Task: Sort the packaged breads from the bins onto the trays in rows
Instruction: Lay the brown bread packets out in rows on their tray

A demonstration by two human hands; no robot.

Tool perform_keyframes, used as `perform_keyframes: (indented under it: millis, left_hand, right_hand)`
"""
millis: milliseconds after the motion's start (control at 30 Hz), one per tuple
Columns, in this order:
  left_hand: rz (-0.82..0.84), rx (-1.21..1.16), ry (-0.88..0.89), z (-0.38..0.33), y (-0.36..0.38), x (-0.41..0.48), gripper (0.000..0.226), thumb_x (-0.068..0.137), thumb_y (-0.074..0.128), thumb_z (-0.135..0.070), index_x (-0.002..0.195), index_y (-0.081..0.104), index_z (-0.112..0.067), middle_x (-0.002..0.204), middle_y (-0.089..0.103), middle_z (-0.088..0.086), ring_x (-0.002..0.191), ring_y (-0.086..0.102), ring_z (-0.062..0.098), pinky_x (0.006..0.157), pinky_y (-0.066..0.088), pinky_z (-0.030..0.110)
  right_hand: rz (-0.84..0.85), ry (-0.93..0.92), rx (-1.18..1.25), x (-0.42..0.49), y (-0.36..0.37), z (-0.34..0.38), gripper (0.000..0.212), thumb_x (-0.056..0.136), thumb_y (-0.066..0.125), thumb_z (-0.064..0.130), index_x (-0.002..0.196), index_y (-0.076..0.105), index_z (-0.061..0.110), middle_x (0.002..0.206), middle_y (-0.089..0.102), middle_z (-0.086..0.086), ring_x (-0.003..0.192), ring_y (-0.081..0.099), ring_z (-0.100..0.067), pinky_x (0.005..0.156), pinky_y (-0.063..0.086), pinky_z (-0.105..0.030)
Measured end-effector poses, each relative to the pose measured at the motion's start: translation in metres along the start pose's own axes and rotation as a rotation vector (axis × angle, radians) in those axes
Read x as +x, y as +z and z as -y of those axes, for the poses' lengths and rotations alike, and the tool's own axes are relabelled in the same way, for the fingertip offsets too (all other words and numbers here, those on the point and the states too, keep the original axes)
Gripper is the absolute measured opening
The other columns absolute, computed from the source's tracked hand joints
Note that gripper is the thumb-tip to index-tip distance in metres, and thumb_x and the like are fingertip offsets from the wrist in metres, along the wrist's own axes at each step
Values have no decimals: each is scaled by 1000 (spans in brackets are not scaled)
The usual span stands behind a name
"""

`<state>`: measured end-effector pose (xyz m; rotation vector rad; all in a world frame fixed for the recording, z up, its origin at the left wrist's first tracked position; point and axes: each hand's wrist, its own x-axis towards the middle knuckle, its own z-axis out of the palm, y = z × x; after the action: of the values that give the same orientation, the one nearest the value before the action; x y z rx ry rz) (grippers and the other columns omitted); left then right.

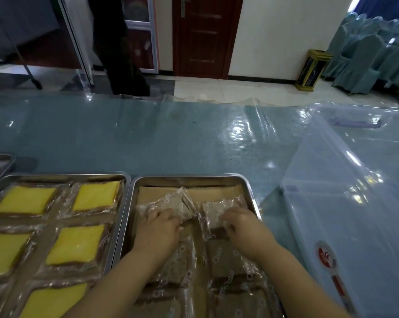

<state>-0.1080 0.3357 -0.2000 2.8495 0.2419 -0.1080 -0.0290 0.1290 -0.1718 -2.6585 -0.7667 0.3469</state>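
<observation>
Bread packet gripped by left hand fingers; right hand grips neighbouring packet; clear bin beside tray.

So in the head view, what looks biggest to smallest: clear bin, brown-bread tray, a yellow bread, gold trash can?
1. Clear bin and brown-bread tray: about alike, both cut off.
2. Yellow bread.
3. Gold trash can, though it's far away.
</observation>
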Motion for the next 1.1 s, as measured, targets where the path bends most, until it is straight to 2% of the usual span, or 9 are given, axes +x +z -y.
perform_keyframes:
  millis: [133,267,400,500,633,767,967,1100]
  left_hand:
    - [71,47,-6,4,4,-2,44,96,36,-41,138,41,-28,149,31,-4,137,21,19,109,28,38]
    - [78,39,7,14,5,-2,41,96,39,-39,134,45,-27,148,34,-2,138,24,20,111,28,36]
    - [16,-44,40,22,8,0,34,97,36,-37,126,50,-24,140,40,-4,133,30,18,110,26,32]
    - [-24,-89,56,27,6,8,35,98,32,-42,122,51,-27,133,44,-6,128,34,17,110,26,33]
    - [24,-43,36,35,5,21,47,93,29,-57,132,43,-37,142,32,-4,135,20,19,114,17,40]
    - [39,-2,31,39,2,28,52,89,29,-63,134,41,-39,142,30,-3,134,20,19,113,20,40]
    - [25,-7,24,34,1,22,52,91,37,-57,136,40,-33,145,29,0,137,17,21,116,16,43]
    - [-47,-69,-1,26,1,1,49,91,47,-47,136,43,-28,143,33,2,135,22,20,113,23,37]
  right_hand:
    - [166,-24,-137,-3,22,-3,38,96,41,35,134,45,34,146,33,5,136,25,-21,108,32,-41]
    - [180,-4,-176,1,31,-7,46,98,35,40,143,29,35,154,16,8,144,4,-21,113,23,-45]
    - [187,31,-198,13,34,-7,49,99,30,43,146,21,34,157,6,7,144,-5,-22,114,20,-47]
    - [186,39,-190,24,34,-9,49,99,29,43,146,20,33,158,5,5,145,-6,-23,116,15,-48]
    - [158,40,-144,40,31,-12,48,99,32,42,145,26,32,157,8,5,145,-4,-22,115,17,-47]
    - [152,41,-114,49,28,-15,46,98,37,39,143,31,32,157,12,5,144,0,-23,114,20,-47]
    - [88,-13,-43,38,23,-16,44,96,44,35,140,38,36,153,23,6,143,8,-21,115,16,-41]
    - [-22,-29,0,15,21,-11,46,95,47,36,140,39,31,150,32,3,141,18,-22,113,23,-39]
